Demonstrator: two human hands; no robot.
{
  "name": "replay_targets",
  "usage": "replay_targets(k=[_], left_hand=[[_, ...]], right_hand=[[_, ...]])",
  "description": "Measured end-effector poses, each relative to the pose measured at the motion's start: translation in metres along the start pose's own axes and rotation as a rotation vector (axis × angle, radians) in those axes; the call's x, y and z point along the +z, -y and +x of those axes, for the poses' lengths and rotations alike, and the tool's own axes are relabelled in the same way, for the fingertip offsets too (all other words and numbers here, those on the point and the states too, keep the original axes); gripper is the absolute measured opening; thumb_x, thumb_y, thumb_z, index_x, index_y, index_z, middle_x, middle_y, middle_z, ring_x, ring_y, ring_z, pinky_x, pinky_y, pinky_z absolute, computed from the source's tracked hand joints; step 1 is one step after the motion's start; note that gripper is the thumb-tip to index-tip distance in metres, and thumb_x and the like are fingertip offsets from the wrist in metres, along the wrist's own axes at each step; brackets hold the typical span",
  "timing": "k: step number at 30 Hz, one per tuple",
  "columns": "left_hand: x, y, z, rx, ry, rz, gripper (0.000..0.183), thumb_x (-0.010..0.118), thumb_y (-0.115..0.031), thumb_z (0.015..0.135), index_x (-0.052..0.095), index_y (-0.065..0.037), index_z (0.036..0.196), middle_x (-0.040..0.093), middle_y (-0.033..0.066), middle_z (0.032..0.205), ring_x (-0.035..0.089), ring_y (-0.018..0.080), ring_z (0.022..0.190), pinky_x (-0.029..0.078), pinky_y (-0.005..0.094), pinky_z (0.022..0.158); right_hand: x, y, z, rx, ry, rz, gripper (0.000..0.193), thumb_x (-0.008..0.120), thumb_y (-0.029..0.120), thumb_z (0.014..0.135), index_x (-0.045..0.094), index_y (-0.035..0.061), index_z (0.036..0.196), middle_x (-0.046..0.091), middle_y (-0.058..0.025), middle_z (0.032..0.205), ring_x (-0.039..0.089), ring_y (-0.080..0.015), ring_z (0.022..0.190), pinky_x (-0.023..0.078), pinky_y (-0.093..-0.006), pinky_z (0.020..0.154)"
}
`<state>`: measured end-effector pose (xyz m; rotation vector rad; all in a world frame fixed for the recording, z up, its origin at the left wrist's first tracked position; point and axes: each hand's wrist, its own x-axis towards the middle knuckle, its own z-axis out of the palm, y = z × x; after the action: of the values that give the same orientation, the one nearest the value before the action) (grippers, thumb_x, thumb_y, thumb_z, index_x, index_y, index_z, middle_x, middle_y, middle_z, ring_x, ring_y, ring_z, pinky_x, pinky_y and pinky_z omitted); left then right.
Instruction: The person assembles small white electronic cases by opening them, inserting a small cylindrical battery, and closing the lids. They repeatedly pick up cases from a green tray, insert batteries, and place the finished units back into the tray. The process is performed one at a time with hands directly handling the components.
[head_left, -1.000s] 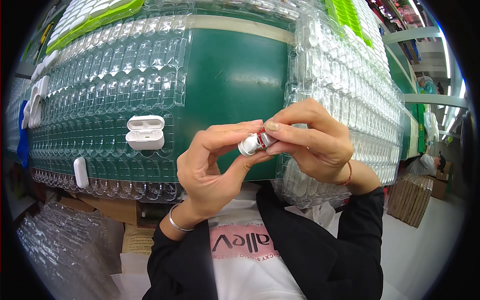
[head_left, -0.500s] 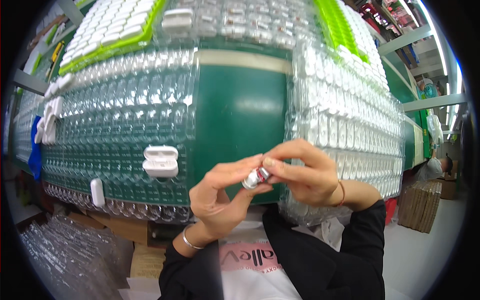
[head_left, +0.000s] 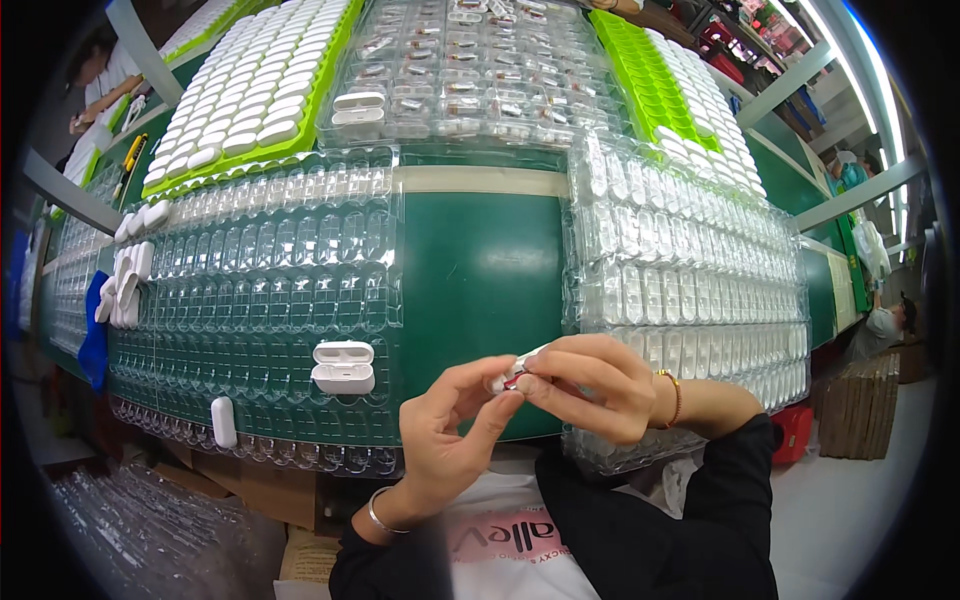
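Observation:
Between the fingertips of both hands is a small white part with red and silver bits (head_left: 510,381); the fingers cover much of it. My left hand (head_left: 445,425) pinches it from the left, thumb below and forefinger above. From the right, my right hand (head_left: 600,388) grips it with thumb and forefinger. Left of the hands, an open white earbud case (head_left: 343,377) rests on a clear plastic tray (head_left: 270,300) with its lid up. A slim white piece (head_left: 223,422) stands near that tray's front edge.
Clear trays full of white pieces (head_left: 690,290) lie to the right. Behind are trays of small parts (head_left: 470,75) and green trays (head_left: 325,90) of white cases. A blue cloth-like item (head_left: 94,335) and loose white pieces (head_left: 128,285) lie at the left. Another person (head_left: 105,80) sits far left.
The view has shifted, so the table sits lower in the picture. The white part has turned between my fingers and less of it shows. Both hands keep their grip.

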<state>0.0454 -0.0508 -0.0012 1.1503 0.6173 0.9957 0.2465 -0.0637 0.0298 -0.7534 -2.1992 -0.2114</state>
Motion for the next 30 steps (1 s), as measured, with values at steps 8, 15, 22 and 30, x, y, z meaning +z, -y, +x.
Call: replay_targets(k=[8, 15, 22, 30], left_hand=[[-0.008, -0.003, -0.009, 0.138, 0.053, 0.201, 0.029, 0.073, 0.005, 0.084, 0.066, 0.005, 0.113, 0.072, 0.0139, 0.104, 0.069, 0.0134, 0.092, 0.058, 0.0271, 0.083], [-0.010, 0.005, -0.010, -0.109, -0.031, -0.272, 0.038, 0.068, 0.009, 0.086, 0.058, 0.009, 0.123, 0.067, 0.0185, 0.114, 0.066, 0.0180, 0.104, 0.054, 0.0298, 0.094], [-0.010, 0.005, -0.009, -0.144, -0.013, -0.267, 0.042, 0.068, 0.010, 0.085, 0.056, 0.009, 0.125, 0.066, 0.0201, 0.115, 0.066, 0.0190, 0.104, 0.054, 0.0296, 0.093], [-0.011, -0.020, -0.007, -0.301, -0.040, 0.078, 0.036, 0.070, 0.001, 0.087, 0.060, 0.006, 0.122, 0.070, 0.0149, 0.111, 0.068, 0.0161, 0.096, 0.056, 0.0272, 0.083]], right_hand=[[0.007, 0.012, -0.007, 0.008, -0.003, 0.111, 0.030, 0.073, 0.002, 0.068, 0.069, -0.0086, 0.096, 0.066, -0.0183, 0.098, 0.065, -0.0277, 0.082, 0.057, -0.0337, 0.068], [0.004, 0.003, 0.003, 0.451, -0.006, 0.399, 0.037, 0.082, 0.014, 0.073, 0.068, 0.0008, 0.105, 0.067, -0.0107, 0.098, 0.062, -0.0274, 0.086, 0.050, -0.0367, 0.075], [0.008, 0.003, -0.005, 0.489, -0.005, 0.534, 0.036, 0.083, 0.009, 0.072, 0.068, 0.0005, 0.103, 0.066, -0.0109, 0.095, 0.063, -0.0234, 0.081, 0.051, -0.0310, 0.068], [0.004, 0.002, -0.008, 0.652, 0.045, 0.611, 0.026, 0.079, 0.004, 0.077, 0.068, -0.0008, 0.099, 0.065, -0.0117, 0.090, 0.063, -0.0221, 0.079, 0.051, -0.0295, 0.067]])
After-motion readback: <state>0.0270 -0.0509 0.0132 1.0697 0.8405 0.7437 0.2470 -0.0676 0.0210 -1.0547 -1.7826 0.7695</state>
